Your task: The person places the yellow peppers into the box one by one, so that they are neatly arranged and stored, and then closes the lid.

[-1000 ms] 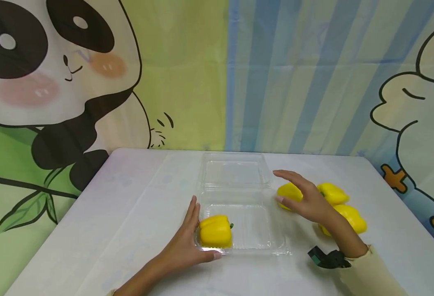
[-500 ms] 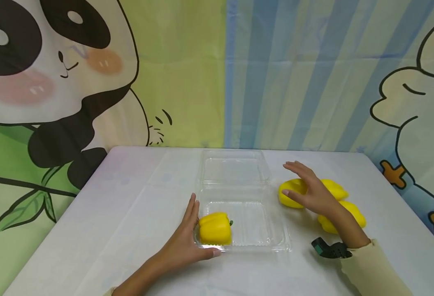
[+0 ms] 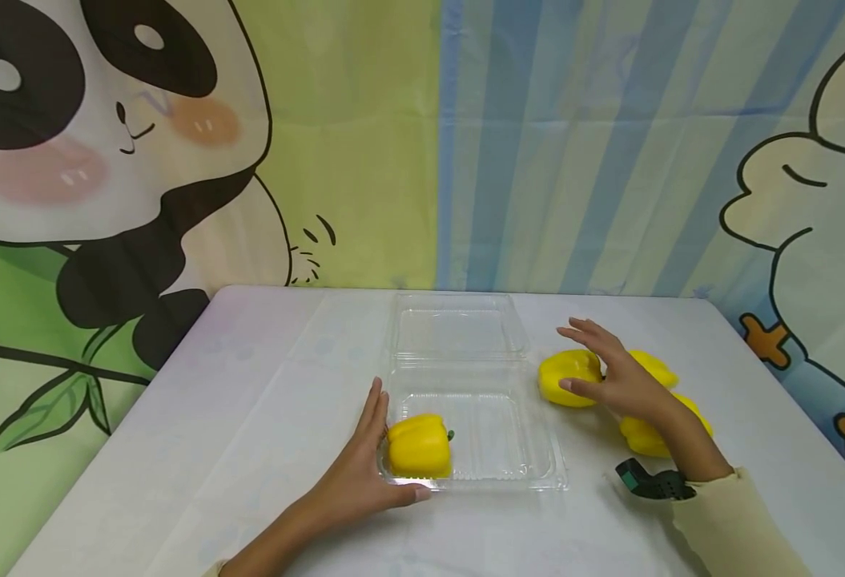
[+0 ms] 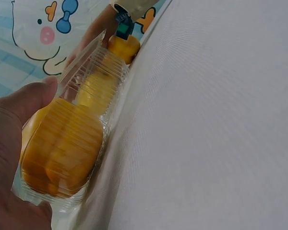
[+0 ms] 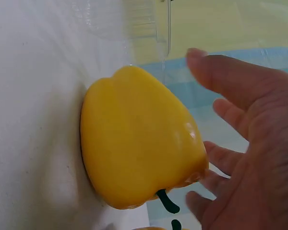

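Observation:
A clear plastic clamshell container [image 3: 490, 437] lies unfolded on the table. One yellow bell pepper [image 3: 420, 446] rests in its base at the left end, seen through the ribbed wall in the left wrist view. My left hand [image 3: 360, 469] spreads around the base's front-left corner, fingers straight along the side and thumb at the front rim. My right hand [image 3: 627, 377] hovers with fingers spread above and beside a second yellow bell pepper [image 3: 569, 378], right of the container. In the right wrist view this pepper [image 5: 139, 139] sits on the table with its green stem toward the hand.
Two more yellow bell peppers, a far one [image 3: 654, 367] and a near one [image 3: 645, 437], lie partly behind my right hand and forearm. The container's lid [image 3: 458, 328] lies flat toward the back edge. A cartoon-printed curtain [image 3: 364, 144] hangs behind the white table [image 3: 285, 377].
My right hand has drawn back to the right, so more of the pepper beside the container shows. The left hand and the pepper in the container stay as they were.

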